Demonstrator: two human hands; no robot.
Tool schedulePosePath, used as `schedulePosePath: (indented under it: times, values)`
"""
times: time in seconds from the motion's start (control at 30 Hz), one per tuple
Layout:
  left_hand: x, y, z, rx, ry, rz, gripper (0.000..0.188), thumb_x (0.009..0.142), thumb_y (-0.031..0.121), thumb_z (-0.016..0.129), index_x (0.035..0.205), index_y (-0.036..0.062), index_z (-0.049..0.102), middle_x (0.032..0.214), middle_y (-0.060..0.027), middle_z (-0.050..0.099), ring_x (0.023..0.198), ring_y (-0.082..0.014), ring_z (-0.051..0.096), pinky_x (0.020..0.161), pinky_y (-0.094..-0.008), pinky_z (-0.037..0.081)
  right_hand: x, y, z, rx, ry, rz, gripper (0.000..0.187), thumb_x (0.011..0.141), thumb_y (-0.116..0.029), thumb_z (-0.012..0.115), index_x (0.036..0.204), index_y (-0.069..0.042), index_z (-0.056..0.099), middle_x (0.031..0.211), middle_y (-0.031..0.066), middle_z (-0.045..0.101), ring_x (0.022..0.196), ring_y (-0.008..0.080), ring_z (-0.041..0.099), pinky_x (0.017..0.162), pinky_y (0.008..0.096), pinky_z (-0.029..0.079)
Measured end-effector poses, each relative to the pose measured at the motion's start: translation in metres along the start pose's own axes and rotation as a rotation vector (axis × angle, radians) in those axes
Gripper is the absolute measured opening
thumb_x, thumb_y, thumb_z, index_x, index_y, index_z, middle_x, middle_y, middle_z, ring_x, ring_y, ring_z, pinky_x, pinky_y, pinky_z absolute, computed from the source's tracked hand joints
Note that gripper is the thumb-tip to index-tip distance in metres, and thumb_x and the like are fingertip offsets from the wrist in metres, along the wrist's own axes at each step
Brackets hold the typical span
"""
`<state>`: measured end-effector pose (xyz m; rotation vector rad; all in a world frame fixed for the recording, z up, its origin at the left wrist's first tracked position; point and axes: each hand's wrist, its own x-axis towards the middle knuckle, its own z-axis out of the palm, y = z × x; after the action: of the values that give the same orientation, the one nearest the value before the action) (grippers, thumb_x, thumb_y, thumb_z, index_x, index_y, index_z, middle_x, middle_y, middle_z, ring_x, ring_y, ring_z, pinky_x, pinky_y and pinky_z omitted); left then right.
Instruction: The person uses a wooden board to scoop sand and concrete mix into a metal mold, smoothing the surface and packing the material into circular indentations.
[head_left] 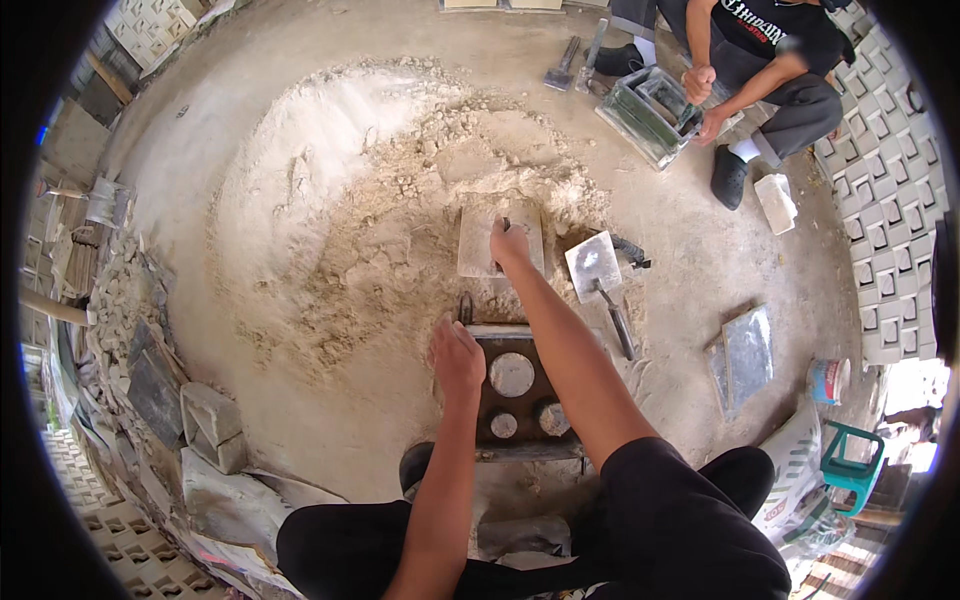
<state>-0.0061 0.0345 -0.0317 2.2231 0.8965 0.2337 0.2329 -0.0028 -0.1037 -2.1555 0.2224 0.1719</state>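
Observation:
My right hand [510, 245] is closed round the handle of a flat square float [472, 255], which lies on the near edge of a heap of pale sandy mix [400, 190]. Close before me is a dark metal mould box [492, 385] with round pale shapes in its top, one large and two smaller. My left hand [457, 360] grips the far left corner of the mould box, its fingertips partly hidden. A small metal loop [465, 308] sticks up just beyond it. Right of the float lies a square-bladed trowel [594, 268], its blade dusted white.
At the far right a co-worker's hands [705, 95] work at another metal mould [645, 115]. Near them lie a flat-bladed tool [562, 68] and a white block [776, 203]. Flat plates [742, 355], a tub [828, 381] and a green stool [851, 468] stand right. Rubble [115, 290] lines the left.

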Motion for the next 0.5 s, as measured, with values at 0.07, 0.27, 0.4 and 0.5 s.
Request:
schedulePosePath:
  times: [0.07, 0.27, 0.4, 0.5]
  values:
    - [0.002, -0.007, -0.004, 0.038, 0.004, 0.001, 0.042, 0.099, 0.028, 0.035, 0.128, 0.0007, 0.050, 0.126, -0.0211, 0.055, 0.118, -0.0392, 0.050, 0.101, -0.0503, 0.035, -0.013, -0.007, 0.010, -0.053, 0.019, 0.018, 0.056, 0.096, -0.044, 0.046, 0.073, 0.006, 0.058, 0.068, 0.0200, 0.063, 0.056, 0.0312, 0.064, 0.051, 0.0431, 0.049]
    - [0.007, -0.016, -0.007, 0.090, 0.033, -0.038, 0.041, 0.099, 0.029, 0.035, 0.121, 0.0001, 0.053, 0.120, -0.0212, 0.057, 0.114, -0.0392, 0.052, 0.098, -0.0509, 0.037, -0.077, -0.057, -0.029, 0.053, -0.108, 0.086, 0.057, 0.094, -0.046, 0.046, 0.085, 0.007, 0.064, 0.088, 0.0319, 0.064, 0.089, 0.0467, 0.062, 0.081, 0.0503, 0.048]
    - [0.004, -0.011, 0.011, 0.084, -0.022, 0.022, 0.042, 0.099, 0.026, 0.035, 0.123, -0.0042, 0.051, 0.119, -0.0265, 0.057, 0.114, -0.0413, 0.053, 0.096, -0.0492, 0.041, -0.101, -0.043, -0.079, -0.015, -0.008, -0.061, 0.057, 0.093, -0.048, 0.048, 0.081, 0.006, 0.064, 0.083, 0.0308, 0.064, 0.086, 0.0471, 0.062, 0.077, 0.0512, 0.048]
    - [0.037, -0.097, 0.046, 0.222, 0.158, 0.338, 0.045, 0.099, 0.028, 0.035, 0.125, -0.0058, 0.050, 0.122, -0.0277, 0.056, 0.116, -0.0394, 0.052, 0.099, -0.0484, 0.040, -0.142, -0.076, -0.106, -0.008, -0.063, -0.227, 0.057, 0.093, -0.049, 0.049, 0.080, 0.005, 0.064, 0.081, 0.0307, 0.064, 0.085, 0.0468, 0.063, 0.075, 0.0509, 0.048]
